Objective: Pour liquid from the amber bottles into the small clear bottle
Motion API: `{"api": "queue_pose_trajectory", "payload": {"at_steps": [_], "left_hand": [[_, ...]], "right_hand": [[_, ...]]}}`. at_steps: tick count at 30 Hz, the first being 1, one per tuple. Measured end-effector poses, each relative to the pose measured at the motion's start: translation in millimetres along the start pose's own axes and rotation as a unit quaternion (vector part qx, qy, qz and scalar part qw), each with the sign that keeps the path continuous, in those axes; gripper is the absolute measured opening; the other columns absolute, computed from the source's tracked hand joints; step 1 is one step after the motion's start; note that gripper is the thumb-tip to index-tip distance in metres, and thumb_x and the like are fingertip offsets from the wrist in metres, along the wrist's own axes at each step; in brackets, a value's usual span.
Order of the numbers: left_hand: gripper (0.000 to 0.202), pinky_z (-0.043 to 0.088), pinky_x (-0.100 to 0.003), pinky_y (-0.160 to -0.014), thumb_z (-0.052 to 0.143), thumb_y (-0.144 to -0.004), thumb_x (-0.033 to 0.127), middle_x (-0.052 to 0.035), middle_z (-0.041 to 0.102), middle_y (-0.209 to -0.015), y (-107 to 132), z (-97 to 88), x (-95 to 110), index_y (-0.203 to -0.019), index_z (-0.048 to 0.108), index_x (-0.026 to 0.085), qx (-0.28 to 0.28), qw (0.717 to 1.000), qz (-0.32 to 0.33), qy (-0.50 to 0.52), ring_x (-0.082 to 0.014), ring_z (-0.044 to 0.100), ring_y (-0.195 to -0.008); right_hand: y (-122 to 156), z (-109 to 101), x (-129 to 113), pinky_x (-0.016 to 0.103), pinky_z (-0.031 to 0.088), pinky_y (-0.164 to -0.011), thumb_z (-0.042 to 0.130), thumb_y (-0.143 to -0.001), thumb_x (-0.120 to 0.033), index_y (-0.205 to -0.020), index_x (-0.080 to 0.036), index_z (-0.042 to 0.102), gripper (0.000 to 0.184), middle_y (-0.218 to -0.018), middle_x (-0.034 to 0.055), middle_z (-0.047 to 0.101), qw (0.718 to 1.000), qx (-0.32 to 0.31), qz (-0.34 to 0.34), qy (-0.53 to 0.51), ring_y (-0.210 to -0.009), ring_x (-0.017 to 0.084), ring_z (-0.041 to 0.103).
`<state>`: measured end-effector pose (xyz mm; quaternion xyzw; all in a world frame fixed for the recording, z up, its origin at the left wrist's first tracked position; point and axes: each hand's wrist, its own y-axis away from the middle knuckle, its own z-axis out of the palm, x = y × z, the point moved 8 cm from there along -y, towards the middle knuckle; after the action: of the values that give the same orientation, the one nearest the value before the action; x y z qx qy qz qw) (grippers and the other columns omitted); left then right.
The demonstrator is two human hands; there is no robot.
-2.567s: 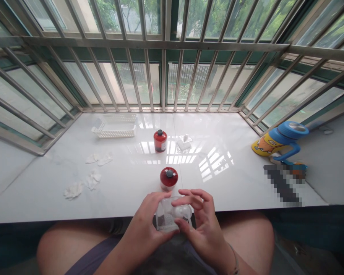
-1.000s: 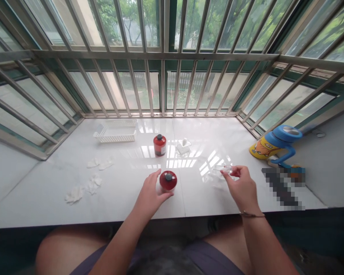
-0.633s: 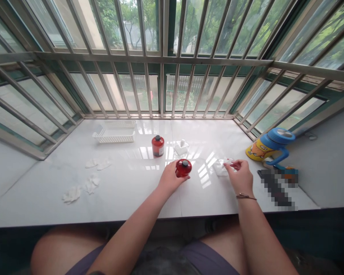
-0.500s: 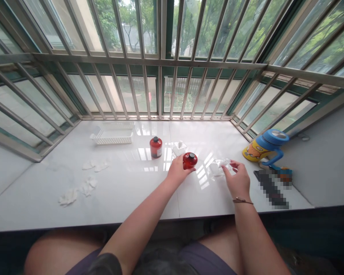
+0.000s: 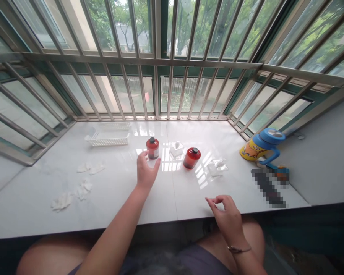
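My left hand (image 5: 146, 170) is open, with thumb and fingers apart around the near side of a red bottle (image 5: 152, 148) with a black cap. The bottle stands upright; whether the fingertips touch it I cannot tell. Near the front edge of the table, my right hand (image 5: 227, 217) is drawn together, thumb against curled fingers, with nothing visible between the tips. A second red bottle (image 5: 192, 158), also black-capped, stands free to the right. Beyond my right hand lies a clear plastic packet (image 5: 217, 167) with something white inside. A small white packet (image 5: 177, 149) sits between the bottles.
A white perforated basket (image 5: 109, 141) stands at the back left. Several crumpled white pieces (image 5: 83, 189) lie on the white tabletop (image 5: 114, 206). On the right are a blue and yellow flask (image 5: 260, 145) and a blurred-out dark object (image 5: 268, 188). Metal bars (image 5: 155, 91) line the window.
My left hand has let go of the right red bottle and moved left to the other one. My right hand has left the clear plastic packet and pulled back toward the table's front edge.
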<state>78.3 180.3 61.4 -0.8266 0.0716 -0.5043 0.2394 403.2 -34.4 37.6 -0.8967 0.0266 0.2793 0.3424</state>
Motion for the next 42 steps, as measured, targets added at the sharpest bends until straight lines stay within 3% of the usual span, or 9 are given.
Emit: {"api": "queue_pose_trajectory", "payload": {"at_steps": [3,8,12,15,20,27,32,37,42], "left_hand": [[0.080,0.045,-0.058,-0.122,0.086,-0.087,0.051,-0.0185,0.051,-0.159,-39,-9.8,-19,-0.151,0.045,0.025,-0.009,0.998,-0.049,-0.034,-0.0390,0.049,-0.150],[0.090,0.039,-0.054,-0.126,0.090,-0.080,0.055,-0.0179,0.051,-0.163,-90,23.8,-20,-0.153,0.047,0.024,-0.113,0.991,-0.063,-0.020,-0.0382,0.047,-0.153],[0.061,0.051,-0.047,-0.114,0.087,-0.083,0.044,-0.0118,0.066,-0.144,-97,40.5,-17,-0.136,0.062,0.025,-0.152,0.987,-0.049,-0.002,-0.0315,0.066,-0.129],[0.051,0.053,-0.044,-0.110,0.085,-0.083,0.039,-0.0079,0.068,-0.136,-85,33.9,-14,-0.129,0.066,0.027,-0.168,0.985,-0.036,0.002,-0.0284,0.068,-0.123],[0.049,0.054,-0.043,-0.109,0.082,-0.085,0.042,-0.0064,0.068,-0.135,-51,-8.6,-13,-0.130,0.066,0.029,-0.166,0.985,-0.040,-0.008,-0.0281,0.068,-0.123],[0.051,0.056,-0.048,-0.111,0.080,-0.085,0.047,-0.0065,0.068,-0.137,-13,-102.1,-31,-0.130,0.066,0.029,-0.105,0.988,-0.088,-0.070,-0.0315,0.069,-0.123],[0.054,0.061,-0.050,-0.103,0.081,-0.081,0.051,-0.0063,0.069,-0.136,4,-158.3,-51,-0.129,0.067,0.031,-0.043,0.984,-0.136,-0.108,-0.0336,0.069,-0.120],[0.061,0.056,-0.054,-0.113,0.082,-0.084,0.055,-0.0092,0.066,-0.143,11,-173.4,-59,-0.137,0.062,0.030,-0.048,0.981,-0.134,-0.129,-0.0361,0.066,-0.132],[0.095,0.043,-0.057,-0.126,0.071,-0.088,0.074,-0.0184,0.044,-0.169,12,-189.1,-73,-0.162,0.037,0.025,-0.088,0.987,-0.050,-0.126,-0.0395,0.046,-0.157]], "right_hand": [[2,18,-16,0.039,0.054,-0.073,0.075,-0.102,-0.047,-0.089,-0.027,0.059,0.028,-0.082,0.0010,0.064,0.999,-0.045,-0.001,-0.025,-0.077,0.024,0.064],[-4,53,-63,0.043,0.060,-0.086,0.067,-0.105,-0.033,-0.099,-0.027,0.064,0.010,-0.101,0.0067,0.069,0.984,-0.146,-0.030,-0.098,-0.095,0.028,0.069],[-8,68,-92,0.046,0.061,-0.097,0.063,-0.105,-0.026,-0.101,-0.026,0.066,0.004,-0.119,0.0108,0.068,0.976,-0.181,-0.043,-0.111,-0.113,0.030,0.069],[-16,74,-99,0.050,0.060,-0.103,0.065,-0.103,-0.025,-0.107,-0.027,0.067,0.006,-0.133,0.0121,0.066,0.975,-0.189,-0.053,-0.106,-0.124,0.032,0.067],[-53,92,-93,0.057,0.054,-0.116,0.062,-0.105,-0.029,-0.119,-0.027,0.065,0.014,-0.148,0.0147,0.061,0.973,-0.198,-0.068,-0.097,-0.140,0.033,0.060],[-111,144,-71,0.063,0.043,-0.127,0.060,-0.106,-0.041,-0.157,-0.019,0.045,0.057,-0.177,0.0232,0.032,0.974,-0.207,-0.011,-0.089,-0.163,0.039,0.036],[-125,181,-72,0.065,0.040,-0.128,0.062,-0.103,-0.045,-0.159,-0.015,0.043,0.066,-0.176,0.0271,0.030,0.971,-0.219,0.008,-0.098,-0.164,0.042,0.033],[-112,188,-102,0.064,0.038,-0.130,0.059,-0.105,-0.042,-0.150,-0.018,0.051,0.052,-0.170,0.0242,0.042,0.970,-0.210,-0.017,-0.121,-0.162,0.039,0.039],[-73,158,-137,0.062,0.045,-0.126,0.058,-0.107,-0.036,-0.139,-0.025,0.059,0.034,-0.159,0.0166,0.055,0.963,-0.208,-0.057,-0.158,-0.153,0.035,0.051]]}}
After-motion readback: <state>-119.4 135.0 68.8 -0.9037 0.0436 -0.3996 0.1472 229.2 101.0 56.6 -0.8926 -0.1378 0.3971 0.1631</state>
